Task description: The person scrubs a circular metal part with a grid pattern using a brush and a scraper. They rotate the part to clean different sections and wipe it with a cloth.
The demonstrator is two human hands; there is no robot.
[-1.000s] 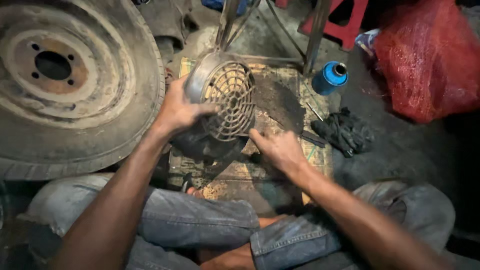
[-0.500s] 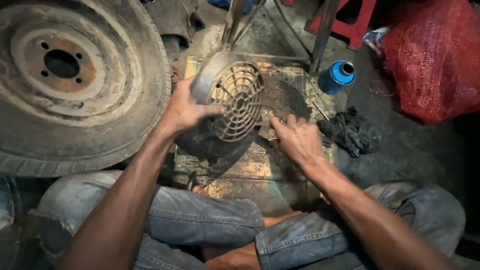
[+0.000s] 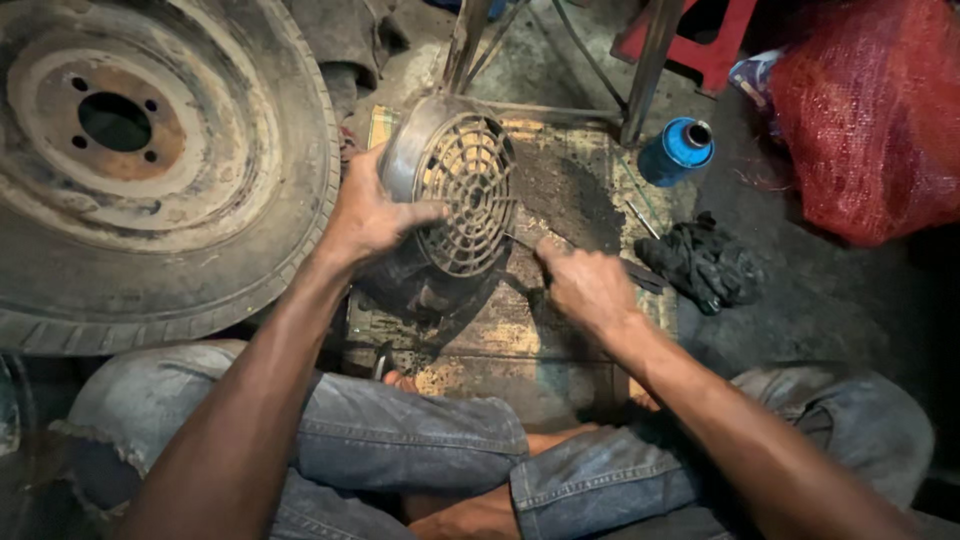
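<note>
My left hand (image 3: 368,213) grips the rim of a round, dirty metal fan cover (image 3: 455,185) with a grille face, holding it tilted on edge over a dark motor body (image 3: 415,285). My right hand (image 3: 585,285) is closed around a thin metal tool (image 3: 525,243) whose tip points at the lower right edge of the grille. Both rest above a worn, grimy board (image 3: 560,330) on the floor. My legs in jeans are crossed below.
A large old car wheel with tyre (image 3: 150,160) lies to the left. A blue can (image 3: 675,150), a dark rag (image 3: 700,262), a red mesh sack (image 3: 870,110), a red stool (image 3: 700,35) and metal stand legs (image 3: 645,70) sit behind and to the right.
My right hand went from the grille's lower edge out to the board, closed on a thin tool and came back toward the grille. My left hand kept hold of the cover.
</note>
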